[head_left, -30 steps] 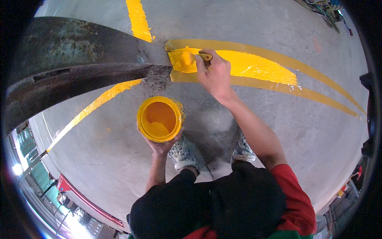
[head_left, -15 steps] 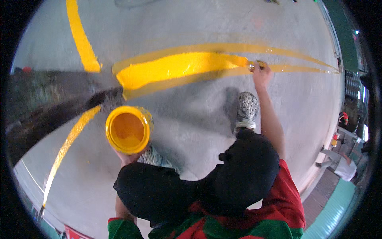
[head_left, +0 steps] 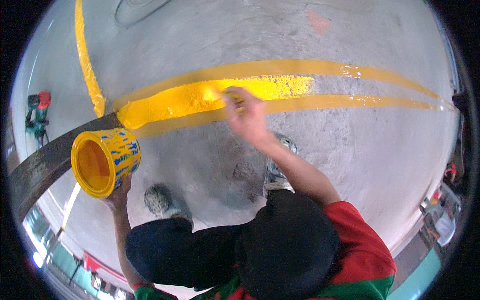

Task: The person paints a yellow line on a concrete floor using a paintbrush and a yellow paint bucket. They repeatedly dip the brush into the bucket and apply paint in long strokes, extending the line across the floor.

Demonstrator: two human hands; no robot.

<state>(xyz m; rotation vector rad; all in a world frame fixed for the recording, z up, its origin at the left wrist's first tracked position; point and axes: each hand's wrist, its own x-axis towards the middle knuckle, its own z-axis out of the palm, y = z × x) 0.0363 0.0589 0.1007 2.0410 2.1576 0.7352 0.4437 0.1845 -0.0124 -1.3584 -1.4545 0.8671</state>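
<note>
My left hand (head_left: 119,194) is closed under and around the lower side of a paint can (head_left: 126,152), which is tilted so its mouth faces left. Yellow paint coats its rim, and orange-yellow paint lies inside. My right hand (head_left: 247,117) grips a small paintbrush, its bristles (head_left: 214,92) blurred and over the bright yellow stripe (head_left: 175,102) on the floor. Fingers hide most of the handle. A strip of tape (head_left: 295,65) borders the stripe on the far side, and a second strip (head_left: 325,102) on the near side. Toward its right end the paint is thin and patchy.
A dark curved metal beam (head_left: 52,160) meets the stripe's left end. Another yellow line (head_left: 87,60) runs toward the far left. A green and red power tool (head_left: 39,112) stands beyond the beam. My shoes (head_left: 159,200) rest on the grey concrete floor (head_left: 350,150).
My right hand has swept the brush leftward along the stripe from its right end. The can has moved left and tips further to the side. The whole view has shifted.
</note>
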